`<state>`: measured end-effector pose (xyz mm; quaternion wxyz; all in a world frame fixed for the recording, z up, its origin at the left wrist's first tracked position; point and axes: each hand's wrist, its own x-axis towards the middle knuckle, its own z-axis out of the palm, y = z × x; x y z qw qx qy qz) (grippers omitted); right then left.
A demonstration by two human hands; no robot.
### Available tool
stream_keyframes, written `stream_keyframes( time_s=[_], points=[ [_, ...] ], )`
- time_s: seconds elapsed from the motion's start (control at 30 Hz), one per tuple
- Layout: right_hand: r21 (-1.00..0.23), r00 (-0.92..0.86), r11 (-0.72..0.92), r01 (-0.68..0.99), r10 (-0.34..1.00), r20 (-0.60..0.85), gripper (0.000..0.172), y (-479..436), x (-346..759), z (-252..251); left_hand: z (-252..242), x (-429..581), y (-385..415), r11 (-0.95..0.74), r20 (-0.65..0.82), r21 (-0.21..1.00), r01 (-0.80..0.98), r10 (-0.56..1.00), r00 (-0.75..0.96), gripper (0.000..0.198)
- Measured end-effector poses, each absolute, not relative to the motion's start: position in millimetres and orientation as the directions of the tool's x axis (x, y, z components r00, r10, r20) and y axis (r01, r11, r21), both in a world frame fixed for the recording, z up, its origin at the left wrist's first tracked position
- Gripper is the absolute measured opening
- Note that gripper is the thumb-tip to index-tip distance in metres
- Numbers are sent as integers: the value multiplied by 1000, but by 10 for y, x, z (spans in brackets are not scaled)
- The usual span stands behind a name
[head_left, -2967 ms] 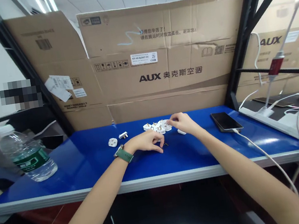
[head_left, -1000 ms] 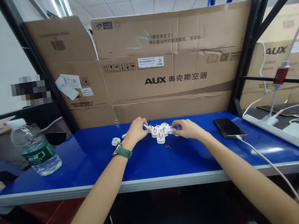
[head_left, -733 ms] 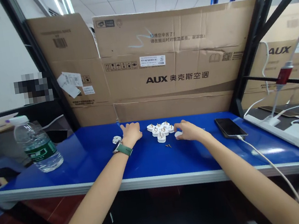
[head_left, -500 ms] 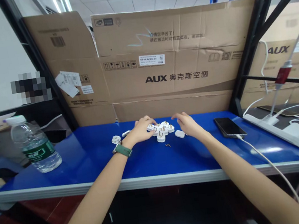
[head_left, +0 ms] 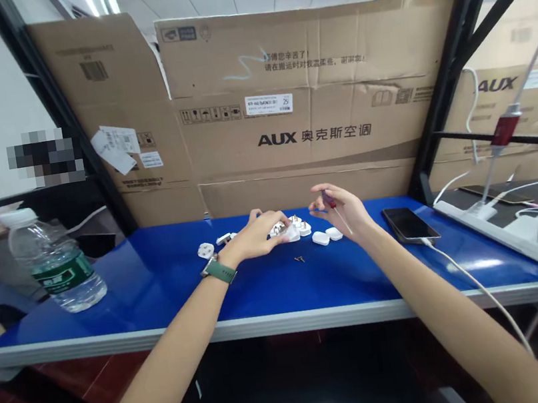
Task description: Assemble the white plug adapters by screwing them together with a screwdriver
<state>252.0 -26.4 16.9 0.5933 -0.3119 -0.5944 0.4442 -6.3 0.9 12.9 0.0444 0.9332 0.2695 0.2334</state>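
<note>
One white plug (head_left: 292, 233) is pinched between the thumb and fingers of the left hand (head_left: 254, 236), close against a cluster of other plugs (head_left: 304, 228) on the blue table (head_left: 262, 290); those are stood with their metal pins turned up, and some are hidden by the hand. A green-strapped watch (head_left: 221, 272) is worn on the left wrist. By the right hand (head_left: 348, 208) a small screwdriver (head_left: 329, 200) is held in curled fingers, lifted above the table, its dark and red handle gripped at the top and its thin shaft slanted down along the palm. Just below that hand, two white covers (head_left: 320, 239) are laid side by side, and nearer the front edge small screws (head_left: 299, 259) are seen lying loose. Left of the cluster, a round white plug piece (head_left: 205, 250) is set near another plug (head_left: 224, 238), partly hidden by the left hand. A phone (head_left: 411, 224) is placed farther right, joined to a white cable (head_left: 466, 273); a water bottle (head_left: 64, 279) is stood at the far left.
</note>
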Motion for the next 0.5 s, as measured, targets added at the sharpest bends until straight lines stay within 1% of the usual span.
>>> stream_keyframes(
  time_s=[0.1, 0.2, 0.3, 0.5],
  points=[
    [-905, -154, 300, -303, 921, 357, 23, -284, 2531, 184, 175, -58, -60, -838, 416, 287, 464, 545, 728, 34],
    [-888, -193, 188, -419, 937, 290, 15, -294, 2527, 191, 174, -37, -86, -859, 401, 297, 417, 508, 762, 34],
    [-877, -221, 132, -462, 940, 258, 24, -316, 2510, 209, 161, -18, -80, -873, 389, 279, 400, 483, 784, 32],
    [-843, -218, 201, -500, 912, 346, 47, -324, 2450, 163, 157, -14, -64, -878, 367, 261, 401, 475, 800, 29]
  ],
)
